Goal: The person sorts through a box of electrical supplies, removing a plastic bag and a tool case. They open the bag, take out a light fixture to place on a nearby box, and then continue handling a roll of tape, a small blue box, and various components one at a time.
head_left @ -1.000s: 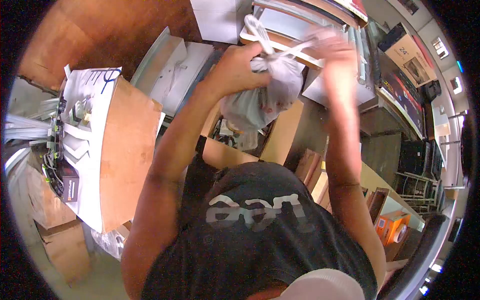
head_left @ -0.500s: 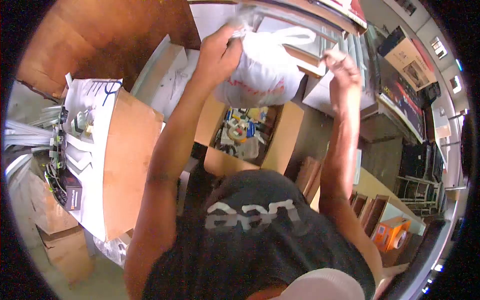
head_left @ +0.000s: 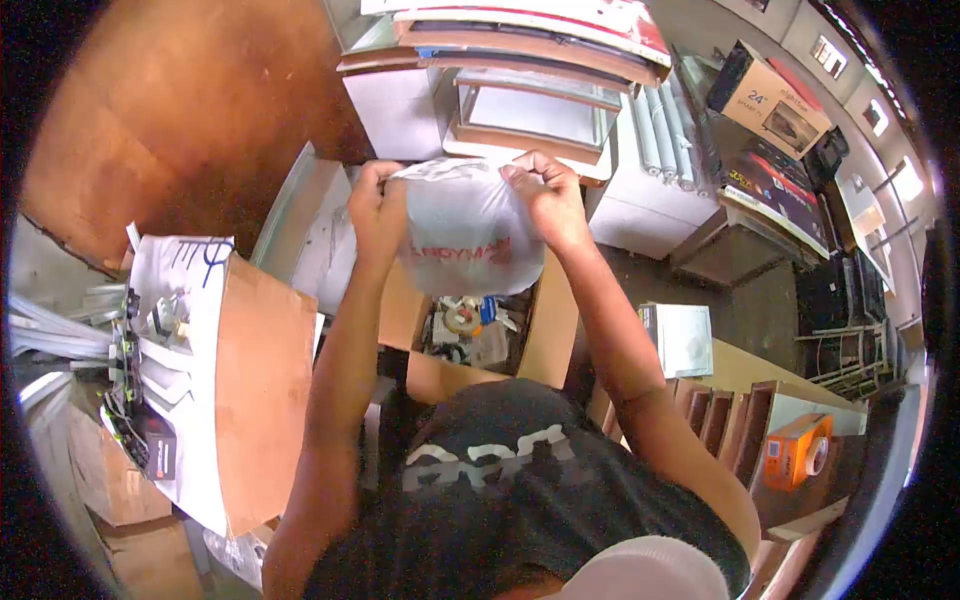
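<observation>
A white plastic bag (head_left: 470, 230) with red lettering hangs between my two hands, above an open cardboard box (head_left: 552, 325). My left hand (head_left: 376, 205) is closed on the bag's upper left edge. At the upper right corner, the fingers of my right hand (head_left: 545, 195) pinch the plastic. The bag looks rounded and full, but its contents do not show. Below it, the box holds a roll of tape (head_left: 462, 319) and several small mixed items, partly covered by the bag.
On the left stands a tall carton (head_left: 265, 390) with white strips beside it. Stacked glass-fronted cases (head_left: 540, 110) stand ahead. A TV box (head_left: 770, 100) is at the far right, and an orange box (head_left: 797, 452) sits on wooden shelving at the lower right.
My right hand has come in from the right and taken hold of the bag. The bag has swung lower in view and is spread between both hands; its loop handle no longer stands up.
</observation>
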Motion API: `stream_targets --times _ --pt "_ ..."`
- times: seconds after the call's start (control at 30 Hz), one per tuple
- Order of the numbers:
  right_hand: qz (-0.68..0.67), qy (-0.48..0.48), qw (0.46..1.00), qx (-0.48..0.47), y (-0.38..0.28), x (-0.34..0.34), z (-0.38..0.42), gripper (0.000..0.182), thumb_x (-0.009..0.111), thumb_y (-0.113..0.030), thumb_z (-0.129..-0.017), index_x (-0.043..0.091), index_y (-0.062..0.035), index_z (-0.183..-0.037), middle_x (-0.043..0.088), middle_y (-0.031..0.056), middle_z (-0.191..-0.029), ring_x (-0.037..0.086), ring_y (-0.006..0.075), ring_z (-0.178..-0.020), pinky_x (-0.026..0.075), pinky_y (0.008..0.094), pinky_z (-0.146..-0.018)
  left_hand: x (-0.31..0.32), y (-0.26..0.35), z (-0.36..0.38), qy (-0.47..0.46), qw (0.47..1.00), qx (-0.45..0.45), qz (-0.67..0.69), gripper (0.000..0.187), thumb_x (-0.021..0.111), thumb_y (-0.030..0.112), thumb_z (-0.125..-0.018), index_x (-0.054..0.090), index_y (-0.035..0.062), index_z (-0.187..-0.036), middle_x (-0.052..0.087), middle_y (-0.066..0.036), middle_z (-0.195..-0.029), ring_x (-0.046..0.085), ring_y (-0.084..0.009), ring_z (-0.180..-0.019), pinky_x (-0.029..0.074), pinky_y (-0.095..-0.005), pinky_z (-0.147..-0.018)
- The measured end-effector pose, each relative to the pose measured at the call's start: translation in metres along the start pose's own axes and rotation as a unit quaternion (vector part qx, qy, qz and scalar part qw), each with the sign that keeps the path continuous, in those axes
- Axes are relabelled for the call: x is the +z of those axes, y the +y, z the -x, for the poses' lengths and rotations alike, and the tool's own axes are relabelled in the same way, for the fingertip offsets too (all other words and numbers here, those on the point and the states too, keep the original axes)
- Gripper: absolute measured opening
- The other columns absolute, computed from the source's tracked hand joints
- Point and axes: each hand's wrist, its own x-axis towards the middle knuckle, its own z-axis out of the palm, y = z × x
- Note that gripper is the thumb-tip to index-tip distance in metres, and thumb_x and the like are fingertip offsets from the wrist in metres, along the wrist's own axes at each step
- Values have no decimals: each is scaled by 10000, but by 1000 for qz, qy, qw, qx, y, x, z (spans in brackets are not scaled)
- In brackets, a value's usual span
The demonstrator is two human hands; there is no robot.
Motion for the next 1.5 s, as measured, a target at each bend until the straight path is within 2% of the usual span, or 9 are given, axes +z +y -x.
stream_targets --times 0.2,0.3,0.43,0.6,0.73,0.8,1.0,1.23,1.5 --pt "121 -79 976 -161 20 25 16 153 709 -193 -891 662 -48 -903 600 17 -731 514 111 -702 443 299 -660 17 7 19 -92 989 -111 -21 173 510 124 -899 621 -7 -913 639 -119 -843 593 -203 -794 471 -342 -741" --pt "262 -151 946 -116 50 15 16 203 715 -213 -886 690 -51 -1006 640 46 -793 544 124 -735 470 328 -672 30 -5 28 -45 992 -116 -6 288 507 228 -961 636 6 -833 609 -90 -735 575 -187 -741 462 -346 -711" --pt "155 -212 965 14 73 -12 53 201 662 -152 -918 688 -25 -1072 677 13 -920 582 101 -895 468 277 -816 10 19 22 -59 957 -283 1 618 411 517 -1019 649 37 -710 518 -29 -563 516 -152 -559 412 -335 -549" --pt "14 -155 983 96 125 -20 99 206 639 -175 -952 712 -78 -1119 682 -38 -934 573 65 -796 472 241 -719 -36 -13 34 -174 913 -363 -72 564 424 524 -1017 694 32 -1083 660 -126 -1052 644 -224 -928 528 -368 -889" --pt "-44 -114 986 117 146 -5 125 259 635 -215 -952 698 -40 -1132 686 14 -985 589 121 -914 446 284 -871 -51 0 66 -116 868 -482 25 543 455 491 -1012 700 12 -934 641 -86 -787 607 -161 -733 490 -344 -676" --pt "-105 -42 972 206 137 -2 133 282 647 -252 -945 699 -21 -1098 675 21 -1031 556 126 -1032 373 300 -989 -65 -6 88 -162 854 -492 51 500 489 466 -1009 657 20 -1161 658 -116 -1069 641 -229 -986 506 -375 -900" --pt "-91 51 961 256 153 -8 159 302 628 -248 -961 683 10 -1109 669 40 -1037 563 128 -989 400 280 -920 -67 11 131 -166 901 -399 -48 461 560 427 -987 684 9 -1138 673 -69 -918 611 -167 -806 482 -327 -717" --pt "-70 111 961 243 127 -25 191 224 569 -176 -985 680 10 -1041 692 53 -954 611 132 -915 450 273 -880 -57 -5 156 -236 829 -465 -202 426 525 375 -1016 671 -15 -1107 681 -78 -926 643 -171 -823 528 -324 -767" --pt "-191 96 960 182 113 -63 213 282 541 -223 -1018 665 -34 -850 685 65 -894 515 107 -723 396 268 -694 11 -22 179 5 694 -644 323 504 422 415 -1040 444 19 -1352 600 -199 -1146 679 -246 -818 570 -369 -631"
